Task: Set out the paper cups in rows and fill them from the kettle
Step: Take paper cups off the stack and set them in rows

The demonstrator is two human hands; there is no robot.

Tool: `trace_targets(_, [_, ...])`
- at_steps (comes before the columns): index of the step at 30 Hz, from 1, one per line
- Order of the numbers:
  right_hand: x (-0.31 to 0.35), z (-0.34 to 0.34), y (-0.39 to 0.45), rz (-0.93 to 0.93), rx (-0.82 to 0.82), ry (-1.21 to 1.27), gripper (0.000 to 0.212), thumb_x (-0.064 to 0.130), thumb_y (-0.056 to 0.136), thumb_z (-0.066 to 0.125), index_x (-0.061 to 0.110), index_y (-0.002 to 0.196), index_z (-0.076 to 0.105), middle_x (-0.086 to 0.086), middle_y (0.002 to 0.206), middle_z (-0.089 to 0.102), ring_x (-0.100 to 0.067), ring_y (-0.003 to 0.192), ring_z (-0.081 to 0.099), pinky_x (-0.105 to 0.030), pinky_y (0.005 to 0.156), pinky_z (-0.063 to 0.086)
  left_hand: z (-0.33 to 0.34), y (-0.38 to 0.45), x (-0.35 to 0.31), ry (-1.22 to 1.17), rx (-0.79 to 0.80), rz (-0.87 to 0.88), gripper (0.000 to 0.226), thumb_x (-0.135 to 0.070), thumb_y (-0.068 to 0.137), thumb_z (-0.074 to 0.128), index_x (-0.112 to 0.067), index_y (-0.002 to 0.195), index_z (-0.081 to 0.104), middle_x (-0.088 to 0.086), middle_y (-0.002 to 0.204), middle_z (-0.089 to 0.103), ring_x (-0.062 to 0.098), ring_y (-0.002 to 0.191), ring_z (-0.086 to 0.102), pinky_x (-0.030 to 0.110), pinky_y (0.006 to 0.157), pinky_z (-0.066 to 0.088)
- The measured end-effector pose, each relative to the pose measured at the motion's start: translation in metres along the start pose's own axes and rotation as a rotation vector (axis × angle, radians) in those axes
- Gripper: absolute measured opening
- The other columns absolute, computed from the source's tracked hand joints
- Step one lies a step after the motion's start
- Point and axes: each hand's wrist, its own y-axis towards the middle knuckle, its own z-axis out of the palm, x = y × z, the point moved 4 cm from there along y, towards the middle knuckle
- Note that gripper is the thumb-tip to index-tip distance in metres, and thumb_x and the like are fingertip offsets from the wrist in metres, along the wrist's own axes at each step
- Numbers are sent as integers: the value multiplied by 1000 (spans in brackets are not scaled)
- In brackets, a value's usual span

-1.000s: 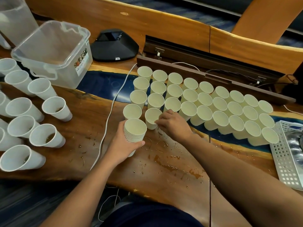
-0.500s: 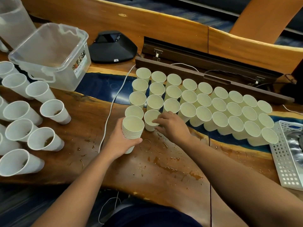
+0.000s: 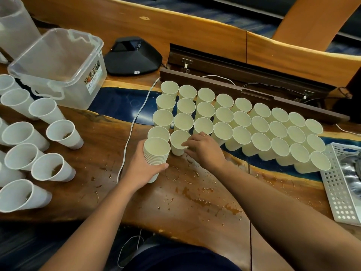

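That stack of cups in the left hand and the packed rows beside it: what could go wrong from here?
1. The right hand pinches a cup tight against the rows; a nudge might topple neighbours.
2. Spilled drops wet the wood where new cups would stand, so bases may soak or slide.
3. The white cable runs close by the stack in the left hand; a snag could drag cups.

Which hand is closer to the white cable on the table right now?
Left. The left hand, gripping the cup stack, sits just right of the white cable; the right hand is farther right.
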Motion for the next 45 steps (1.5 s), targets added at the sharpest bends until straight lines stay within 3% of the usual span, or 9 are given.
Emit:
trace_targets(3, [3, -7, -5, 29, -27, 45, 38, 28, 84, 77, 25, 121, 69, -1, 117, 68, -19, 103, 58, -32, 85, 51, -3, -4, 1, 9, -10, 1, 91, -31, 63, 93, -42, 131, 35, -19, 121, 50, 10, 115, 50, 36, 97, 45])
trace_targets(6, [9, -22, -15, 103, -82, 178, 40, 34, 86, 74, 26, 125, 67, 2, 117, 67, -14, 104, 55, -29, 87, 46, -2, -12, -3, 3, -23, 22, 89, -30, 62, 93, -42, 129, 36, -29, 115, 49, 7, 113, 49, 32, 93, 43])
trace_targets(13, [22, -51, -53, 255, -49, 539, 26, 43, 93, 60, 36, 116, 69, 27, 106, 64, 4, 99, 56, -14, 82, 44, 30, -23, -14, -20, 118, 58, 91, -31, 63, 93, -47, 128, 31, -29, 118, 48, 1, 113, 49, 28, 93, 42])
trace_targets(17, [29, -50, -65, 162, 19, 457, 24, 43, 94, 61, 32, 112, 73, 18, 114, 68, -3, 110, 53, -21, 89, 43, 52, -21, -23, -18, 203, 70, 87, -35, 63, 92, -44, 127, 35, -26, 119, 51, 3, 114, 52, 24, 90, 46])
trace_targets(20, [27, -51, -68, 139, 93, 405, 22, 35, 95, 62, 28, 112, 74, 14, 113, 70, -7, 109, 49, -15, 85, 39, 62, -19, -30, -7, 235, 84, 86, -37, 61, 92, -44, 126, 37, -26, 116, 53, 1, 109, 54, 25, 87, 49])
trace_targets(28, [24, -64, -76, 131, 299, 208, 30, 21, 101, 53, 28, 127, 66, 7, 126, 65, -11, 116, 53, -22, 90, 40, 76, -17, -36, 48, 340, 93, 89, -36, 60, 92, -50, 126, 34, -30, 118, 53, 2, 112, 54, 25, 91, 48])
trace_targets(34, [23, -73, -77, 200, 267, 216, 26, 28, 94, 63, 31, 119, 70, 9, 124, 67, -11, 111, 57, -30, 92, 48, 83, -20, -40, 31, 377, 76, 90, -42, 57, 90, -47, 130, 37, -22, 122, 57, 6, 114, 57, 35, 96, 52])
trace_targets(40, [17, -75, -77, 212, 153, 202, 23, 32, 91, 67, 32, 113, 74, 10, 117, 71, -8, 107, 58, -14, 89, 33, 81, -17, -47, 63, 377, 92, 89, -44, 60, 90, -46, 129, 34, -20, 121, 54, 9, 113, 56, 32, 92, 54])
trace_targets(45, [12, -74, -80, 251, 156, 209, 23, 40, 92, 63, 38, 113, 72, 15, 118, 69, -10, 114, 51, -33, 104, 31, 83, -16, -49, 97, 390, 101, 89, -45, 62, 89, -46, 130, 31, -20, 122, 52, 9, 113, 55, 30, 92, 53])
